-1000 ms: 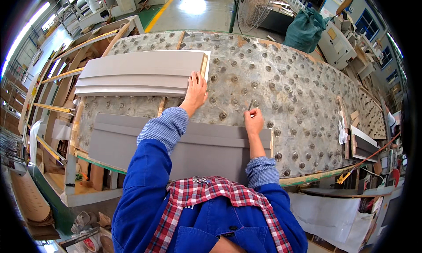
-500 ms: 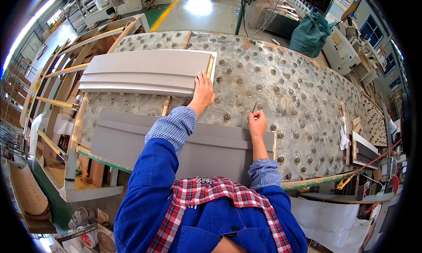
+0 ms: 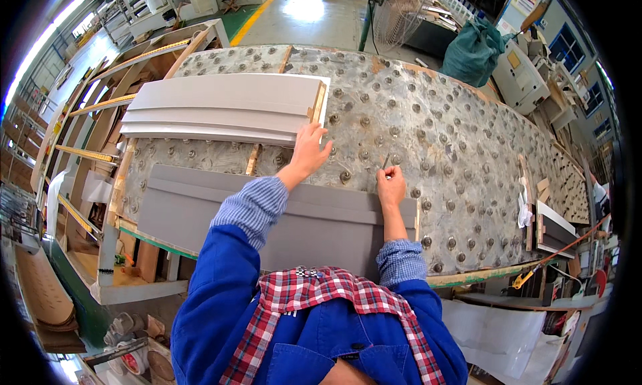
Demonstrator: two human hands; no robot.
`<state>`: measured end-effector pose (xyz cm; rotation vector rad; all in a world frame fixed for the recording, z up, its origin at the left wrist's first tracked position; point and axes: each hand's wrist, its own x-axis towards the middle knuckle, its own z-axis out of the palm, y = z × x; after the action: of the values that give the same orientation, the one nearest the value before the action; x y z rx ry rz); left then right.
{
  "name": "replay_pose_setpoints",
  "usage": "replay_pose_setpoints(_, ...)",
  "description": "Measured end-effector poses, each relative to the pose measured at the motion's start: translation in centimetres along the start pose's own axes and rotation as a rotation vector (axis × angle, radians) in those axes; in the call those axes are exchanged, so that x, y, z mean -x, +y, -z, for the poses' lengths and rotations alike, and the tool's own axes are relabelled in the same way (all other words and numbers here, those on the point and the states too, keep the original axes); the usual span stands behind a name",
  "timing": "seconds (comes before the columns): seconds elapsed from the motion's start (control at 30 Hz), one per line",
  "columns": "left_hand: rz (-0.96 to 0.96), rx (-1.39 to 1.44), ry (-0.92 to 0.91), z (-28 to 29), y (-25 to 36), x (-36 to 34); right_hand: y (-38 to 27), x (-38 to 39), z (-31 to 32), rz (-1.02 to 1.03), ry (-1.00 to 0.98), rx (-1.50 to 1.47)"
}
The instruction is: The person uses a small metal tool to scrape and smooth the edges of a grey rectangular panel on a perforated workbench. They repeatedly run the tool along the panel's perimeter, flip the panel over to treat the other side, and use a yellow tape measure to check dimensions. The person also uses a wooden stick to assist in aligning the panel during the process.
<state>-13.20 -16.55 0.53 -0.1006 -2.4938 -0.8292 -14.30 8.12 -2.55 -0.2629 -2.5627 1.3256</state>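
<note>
A stack of light grey moulded panels lies on the far left of a metal work table. At its right end, my left hand has its fingers stretched out over the near corner, thumb apart; whether they touch it I cannot tell. Closer to me lies a darker grey moulded panel, partly hidden by my left forearm. Above that panel's right end, my right hand is closed in a pinch round a thin dark pointed tool, whose kind is too small to make out.
Rows of round metal knobs stud the table top. A frame with yellow-edged bars adjoins its left side. Beyond the far edge stand a caged fan and a green sack. An orange cable with a yellow tool hangs at the right.
My left hand has drawn back toward me from the end face of the light panels, its thumb now spread. My right hand stays almost in place with the tool.
</note>
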Motion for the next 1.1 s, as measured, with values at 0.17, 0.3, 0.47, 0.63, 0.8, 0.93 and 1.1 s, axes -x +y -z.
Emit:
replay_pose_setpoints(0.17, 0.289, 1.449, 0.005, 4.9, 6.7, 3.1, 0.3, 0.1, 0.1, 0.006, -0.006, 0.037)
replay_pose_setpoints(0.3, 0.355, 2.05, -0.093, 9.7, 11.9, 4.7, 0.5, -0.1, 0.2, 0.031, -0.021, 0.09)
replay_pose_setpoints(0.47, 0.31, 2.179, -0.218, 11.3, 13.8, 6.1, 0.6, -0.3, -0.1, 0.022, -0.047, 0.097)
replay_pose_setpoints(0.63, 0.291, 2.132, -0.218, 12.0, 14.7, 6.6, -0.3, 0.0, 0.3, -0.027, -0.086, 0.123)
replay_pose_setpoints(0.8, 0.276, 2.097, -0.243, 12.3, 15.3, 6.6, 0.0, -0.2, 0.3, -0.016, -0.073, 0.135)
replay_pose_setpoints(0.93, 0.244, 2.054, -0.252, 12.1, 15.4, 6.9, 0.0, -0.1, 0.2, -0.007, -0.058, 0.116)
replay_pose_setpoints(1.1, 0.235, 2.015, -0.254, 12.0, 15.3, 7.1, 0.2, -0.1, 0.2, 0.001, -0.046, 0.114)
